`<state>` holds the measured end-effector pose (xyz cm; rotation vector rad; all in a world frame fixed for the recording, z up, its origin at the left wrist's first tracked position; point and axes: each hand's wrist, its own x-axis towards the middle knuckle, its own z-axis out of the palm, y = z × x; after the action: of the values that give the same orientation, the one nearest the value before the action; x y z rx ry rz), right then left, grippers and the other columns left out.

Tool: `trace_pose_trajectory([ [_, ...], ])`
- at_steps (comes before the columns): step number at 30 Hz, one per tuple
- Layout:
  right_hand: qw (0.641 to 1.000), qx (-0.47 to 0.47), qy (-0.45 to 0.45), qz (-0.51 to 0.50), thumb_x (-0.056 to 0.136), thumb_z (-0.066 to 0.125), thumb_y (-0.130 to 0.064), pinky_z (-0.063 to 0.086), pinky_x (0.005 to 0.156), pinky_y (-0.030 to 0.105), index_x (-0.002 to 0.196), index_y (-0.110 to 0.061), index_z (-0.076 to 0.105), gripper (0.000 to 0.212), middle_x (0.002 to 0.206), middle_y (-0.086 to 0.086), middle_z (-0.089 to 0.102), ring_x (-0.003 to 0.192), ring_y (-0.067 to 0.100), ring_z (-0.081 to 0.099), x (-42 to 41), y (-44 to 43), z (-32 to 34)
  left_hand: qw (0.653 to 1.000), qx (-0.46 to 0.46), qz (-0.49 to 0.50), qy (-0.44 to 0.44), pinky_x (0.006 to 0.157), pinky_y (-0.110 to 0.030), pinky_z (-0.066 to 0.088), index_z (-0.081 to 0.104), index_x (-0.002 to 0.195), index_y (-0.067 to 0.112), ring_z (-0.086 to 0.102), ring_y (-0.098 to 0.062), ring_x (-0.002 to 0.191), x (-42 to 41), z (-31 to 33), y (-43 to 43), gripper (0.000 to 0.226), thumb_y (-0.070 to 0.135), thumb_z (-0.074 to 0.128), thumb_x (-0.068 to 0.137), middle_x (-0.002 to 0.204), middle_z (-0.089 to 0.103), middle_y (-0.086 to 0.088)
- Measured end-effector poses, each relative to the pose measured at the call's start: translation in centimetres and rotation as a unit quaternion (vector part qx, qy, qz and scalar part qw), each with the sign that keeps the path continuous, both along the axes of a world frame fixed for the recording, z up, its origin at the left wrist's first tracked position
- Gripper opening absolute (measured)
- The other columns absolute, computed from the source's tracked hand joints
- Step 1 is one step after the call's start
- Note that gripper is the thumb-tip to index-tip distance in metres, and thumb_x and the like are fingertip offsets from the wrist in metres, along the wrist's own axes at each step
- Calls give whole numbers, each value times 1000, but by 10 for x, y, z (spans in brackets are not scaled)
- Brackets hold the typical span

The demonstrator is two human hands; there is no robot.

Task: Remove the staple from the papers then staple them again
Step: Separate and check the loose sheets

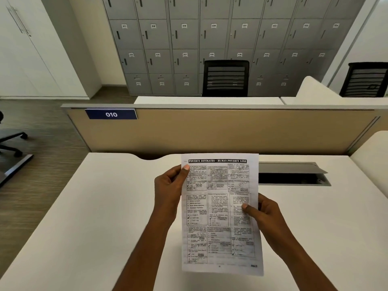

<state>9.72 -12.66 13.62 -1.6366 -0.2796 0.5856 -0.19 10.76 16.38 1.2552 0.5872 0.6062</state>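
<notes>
Both forearms rise from the bottom edge, and btwn them the papers (220, 211) are held up off the white desk (105, 217), printed side to the camera, roughly upright w/ a slight tilt. L hand (170, 185) pinches the left margin high up, thumb on the front just below the top-L corner, fingers behind. R hand (264, 215) pinches the right margin approx. mid-page, thumb on the front, fingers behind the sheet. A faint mark (185, 161) in the top-L corner may be the staple; too blurred to say. No stapler or staple remover in view. An open cable hatch (291, 174) sits in the desk to the R, beyond the sheet, and a partition (210, 131) stands behind.

Risks, as I judge them: task looks barely begun, staple prob. not out yet. Prying it w/ bare nails could tear the corner or prick a fingertip. W/ grip only at the margins, the sheets could slip out of line once the staple is free, so the re-staple goes in crooked. A freed staple could also drop into the hatch.
</notes>
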Motion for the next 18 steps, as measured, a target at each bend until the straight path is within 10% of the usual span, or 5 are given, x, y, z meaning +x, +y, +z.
trace_pose_trajectory([
  [18, 995, 25, -3, 93, 90, 73, -18, 58, 88, 34, 118, -16, 68, 28, 115, 6, 76, 106, 20, 72, 23, -21, -38, 1000, 24, -11, -15, 72, -38, 67, 84, 100, 25, 81, -29, 84, -11, 12, -6, 21, 40, 74, 89, 97, 83, -7],
])
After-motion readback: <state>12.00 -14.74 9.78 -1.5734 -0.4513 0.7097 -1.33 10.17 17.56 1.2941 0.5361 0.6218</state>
